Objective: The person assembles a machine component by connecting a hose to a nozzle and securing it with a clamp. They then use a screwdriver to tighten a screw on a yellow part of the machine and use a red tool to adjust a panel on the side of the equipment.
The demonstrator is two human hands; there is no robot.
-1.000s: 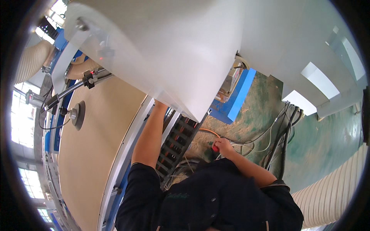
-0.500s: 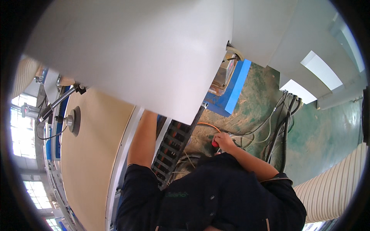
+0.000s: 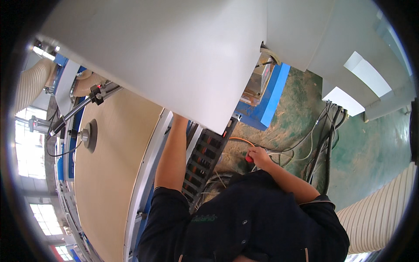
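Note:
My right hand (image 3: 262,157) is closed round a small red object (image 3: 249,157); the fingers hide most of it and its kind is unclear. An orange hose (image 3: 242,139) runs close by that hand. My left forearm (image 3: 172,150) reaches forward beneath a large white machine cover (image 3: 192,56), which hides the left hand and whatever it touches. Along the right side of that forearm lies a black slotted cable chain (image 3: 203,159).
A tan board (image 3: 118,148) with a round suction cup (image 3: 90,136) on it lies to the left. Blue machine framing (image 3: 273,98) stands ahead. Black cables (image 3: 325,146) trail over the dusty green floor, and a ribbed cream duct (image 3: 377,214) fills the lower right.
The whole scene has shifted slightly right in view. My right hand stays closed round the red object, and my left forearm still reaches under the cover.

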